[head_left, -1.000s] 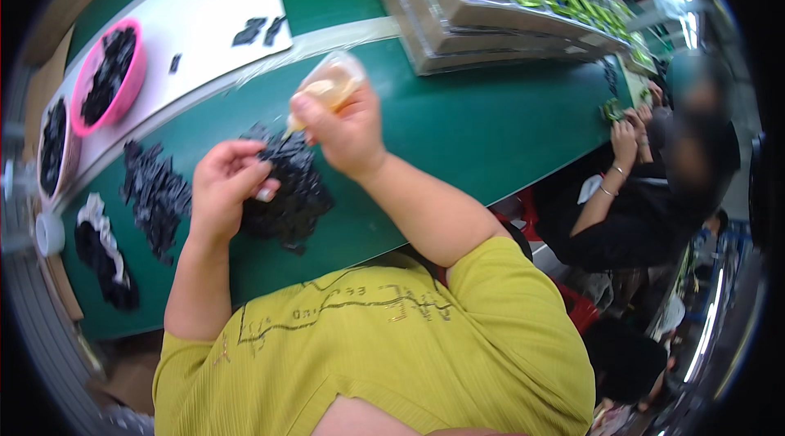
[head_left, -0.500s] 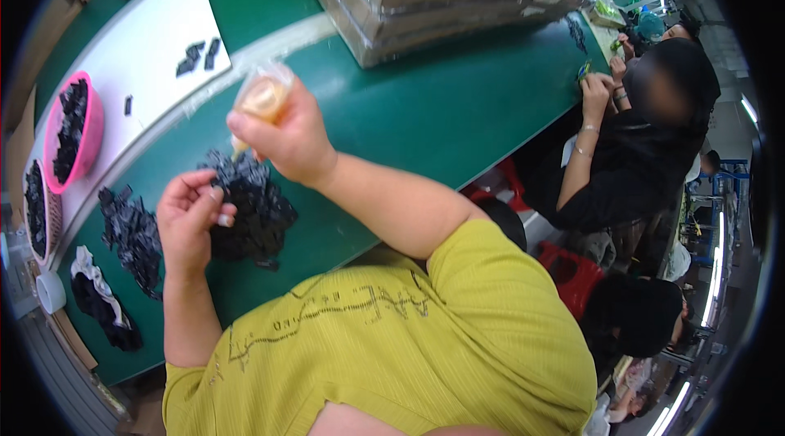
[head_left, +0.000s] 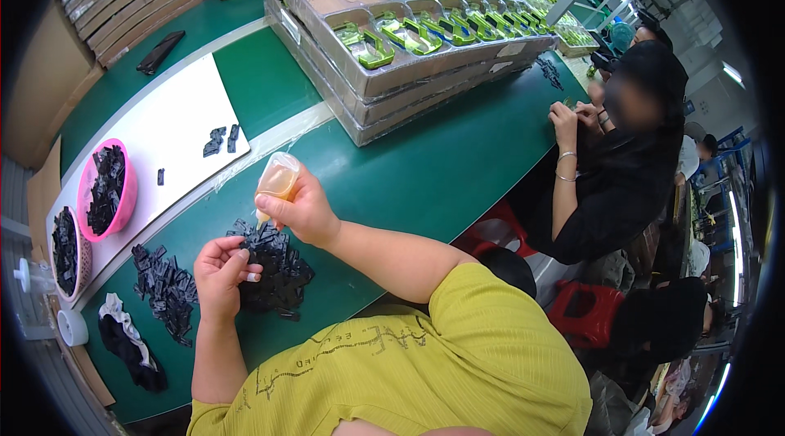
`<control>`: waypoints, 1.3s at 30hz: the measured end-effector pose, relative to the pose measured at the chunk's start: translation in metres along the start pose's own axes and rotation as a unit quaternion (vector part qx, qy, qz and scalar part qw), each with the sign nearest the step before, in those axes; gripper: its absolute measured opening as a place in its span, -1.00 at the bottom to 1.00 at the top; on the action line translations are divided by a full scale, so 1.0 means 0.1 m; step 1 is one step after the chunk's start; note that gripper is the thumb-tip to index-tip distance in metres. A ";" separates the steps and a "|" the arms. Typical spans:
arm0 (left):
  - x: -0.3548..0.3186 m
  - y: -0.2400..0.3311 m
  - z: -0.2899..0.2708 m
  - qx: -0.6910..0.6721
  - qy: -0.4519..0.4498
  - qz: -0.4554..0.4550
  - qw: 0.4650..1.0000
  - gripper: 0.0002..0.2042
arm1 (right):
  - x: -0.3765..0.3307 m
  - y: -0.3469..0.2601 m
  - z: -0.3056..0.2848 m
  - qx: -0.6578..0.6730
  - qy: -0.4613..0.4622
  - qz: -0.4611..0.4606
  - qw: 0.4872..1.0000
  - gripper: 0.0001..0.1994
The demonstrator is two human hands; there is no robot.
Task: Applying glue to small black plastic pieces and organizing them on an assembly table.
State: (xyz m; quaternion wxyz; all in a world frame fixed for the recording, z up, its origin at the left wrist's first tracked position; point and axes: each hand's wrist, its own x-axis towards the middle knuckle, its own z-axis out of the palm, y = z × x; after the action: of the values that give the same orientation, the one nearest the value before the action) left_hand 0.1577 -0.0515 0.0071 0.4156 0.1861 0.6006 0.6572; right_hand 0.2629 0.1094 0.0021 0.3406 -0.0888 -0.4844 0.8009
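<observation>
My right hand (head_left: 307,211) grips a clear squeeze bottle (head_left: 278,178) of amber liquid, its narrow tip pointing down. Close below that tip, my left hand (head_left: 222,277) has its thumb and fingers pinched together. Whatever lies between them cannot be told apart from the dark pieces behind. A pile of small flat black pieces (head_left: 282,277) lies on the green table just beyond and beside my left fingers. Left of that hand is a second pile of black pieces (head_left: 165,285).
Black pieces fill a pink basket (head_left: 128,211) and a paler basket (head_left: 82,260) at the left. Stacked trays (head_left: 368,113) of green parts stand at the back. A black-and-white cloth (head_left: 127,346) lies near left. On the right, a co-worker (head_left: 630,166) handles a small part.
The view has tilted, so the table and hands appear lower and more of the trays shows. Both hands keep nearly the same pose, the bottle still tip-down by the left fingers.
</observation>
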 end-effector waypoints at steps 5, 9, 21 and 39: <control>0.01 -0.01 -0.01 -0.002 0.004 -0.002 1.000 -0.81 | 0.01 0.02 -0.02 0.004 0.007 0.010 1.000 -0.70; 0.00 -0.02 0.00 -0.009 0.006 0.003 1.000 -0.81 | -0.01 0.03 -0.03 -0.013 -0.003 0.009 1.000 -0.68; 0.00 0.01 0.03 -0.003 -0.012 0.004 1.000 -0.80 | 0.00 0.00 0.00 -0.012 -0.011 -0.015 1.000 -0.71; 0.00 0.00 0.02 -0.005 -0.007 0.003 1.000 -0.81 | -0.02 0.00 -0.01 -0.013 0.010 -0.008 1.000 -0.68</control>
State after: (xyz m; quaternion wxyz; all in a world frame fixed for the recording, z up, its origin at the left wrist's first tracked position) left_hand 0.1596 -0.0504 0.0081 0.4187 0.1904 0.5938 0.6602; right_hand 0.2646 0.1085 0.0010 0.3508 -0.0970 -0.4925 0.7905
